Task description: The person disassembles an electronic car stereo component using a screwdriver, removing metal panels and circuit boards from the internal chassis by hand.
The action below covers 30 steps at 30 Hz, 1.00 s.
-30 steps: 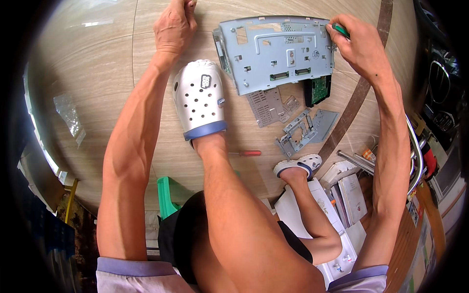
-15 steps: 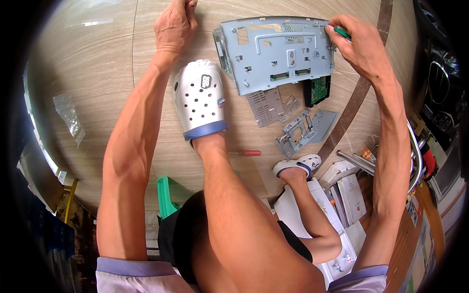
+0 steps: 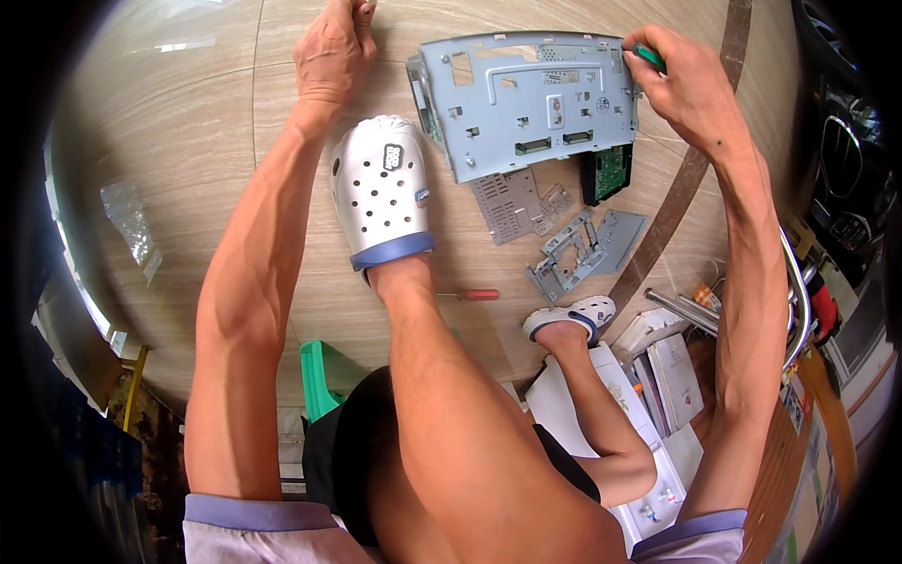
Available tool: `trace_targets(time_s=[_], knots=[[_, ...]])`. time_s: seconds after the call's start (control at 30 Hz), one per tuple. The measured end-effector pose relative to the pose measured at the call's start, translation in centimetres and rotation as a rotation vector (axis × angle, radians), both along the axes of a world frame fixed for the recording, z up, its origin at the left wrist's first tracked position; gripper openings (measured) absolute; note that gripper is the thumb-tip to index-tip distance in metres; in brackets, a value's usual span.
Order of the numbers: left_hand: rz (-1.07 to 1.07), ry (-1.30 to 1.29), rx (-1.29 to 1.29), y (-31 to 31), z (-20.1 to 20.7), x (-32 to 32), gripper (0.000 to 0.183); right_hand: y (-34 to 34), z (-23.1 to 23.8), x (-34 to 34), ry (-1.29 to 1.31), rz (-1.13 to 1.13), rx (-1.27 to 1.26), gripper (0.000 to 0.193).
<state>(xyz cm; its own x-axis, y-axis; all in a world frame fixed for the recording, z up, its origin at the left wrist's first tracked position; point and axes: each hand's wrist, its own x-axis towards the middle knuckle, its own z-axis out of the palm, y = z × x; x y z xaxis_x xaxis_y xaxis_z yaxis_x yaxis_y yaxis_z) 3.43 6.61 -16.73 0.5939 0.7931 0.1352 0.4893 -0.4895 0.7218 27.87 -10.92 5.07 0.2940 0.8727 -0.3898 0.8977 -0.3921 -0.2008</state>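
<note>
L hand [image 3: 334,58] cropped, grn tool [image 3: 649,58] ptly hidden.

Short pale lavender sleeves [image 3: 258,545] are edged with broad purple-blue bands [image 3: 258,512], black shorts [image 3: 567,462] are worn below, and white, round-toed, perforated clogs [image 3: 383,195] are trimmed in blue, one being decorated with a black-and-white charm [image 3: 391,156].

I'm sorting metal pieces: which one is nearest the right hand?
The large grey panel, its corner by the right hand; the smaller perforated plate and bracket lie farther off.
</note>
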Motion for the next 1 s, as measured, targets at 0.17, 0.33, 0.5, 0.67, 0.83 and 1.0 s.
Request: trace_targets(time_s=[0.17,0.33,0.5,0.67,0.83,1.0], knots=[[0.005,0.011,0.006,0.1,0.0,0.0,0.009,-0.1,0.1,0.3,-0.050,0.040,-0.003,0.018],[0.004,0.024,-0.009,0.1,-0.2,0.1,0.010,-0.3,-0.2,0.5,-0.036,0.097,0.048,0.018],[0.002,0.011,-0.004,0.1,-0.2,0.1,0.009,-0.1,-0.1,0.2,-0.027,0.021,-0.001,0.016],[0.007,-0.025,0.180,1.1,-2.7,-0.4,0.014,0.2,0.0,-0.1,0.017,0.030,0.023,0.016],[0.001,-0.041,0.182,0.8,-2.6,-0.1,0.013,0.0,0.0,0.3,-0.041,0.074,0.059,0.017],[0.009,-0.021,0.134,0.6,-2.2,-0.2,0.013,-0.1,-0.3,0.3,-0.075,0.089,0.065,0.017]])
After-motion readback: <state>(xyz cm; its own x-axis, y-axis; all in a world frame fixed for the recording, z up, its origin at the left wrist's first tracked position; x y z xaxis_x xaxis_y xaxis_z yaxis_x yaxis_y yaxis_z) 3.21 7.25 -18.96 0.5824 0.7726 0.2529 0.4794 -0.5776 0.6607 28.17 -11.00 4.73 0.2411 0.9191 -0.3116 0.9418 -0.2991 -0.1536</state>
